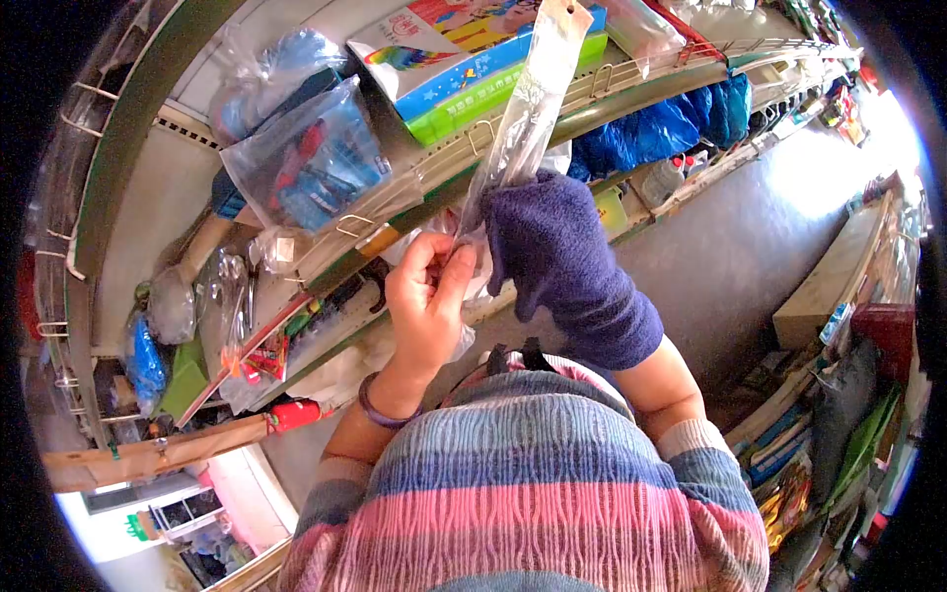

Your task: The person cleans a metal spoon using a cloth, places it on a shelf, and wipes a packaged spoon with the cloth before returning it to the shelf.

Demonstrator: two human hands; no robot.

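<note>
A long, narrow clear plastic packet [523,118] with a holed tab at its top slants up in front of the shelf. My left hand [431,296], bare and with a bracelet at the wrist, pinches the packet's lower end between thumb and fingers. A dark blue cloth glove or mitt [557,252] covers my right hand [543,237], which is closed against the packet's right side. What lies inside the packet is hard to make out.
Behind the packet, a wire-edged shelf [390,202] holds a colourful box [464,59] and a clear bag of blue and red items [330,163]. Blue plastic [651,133] hangs on the right. A grey floor aisle [710,257] runs between shelves. More goods stand at lower right.
</note>
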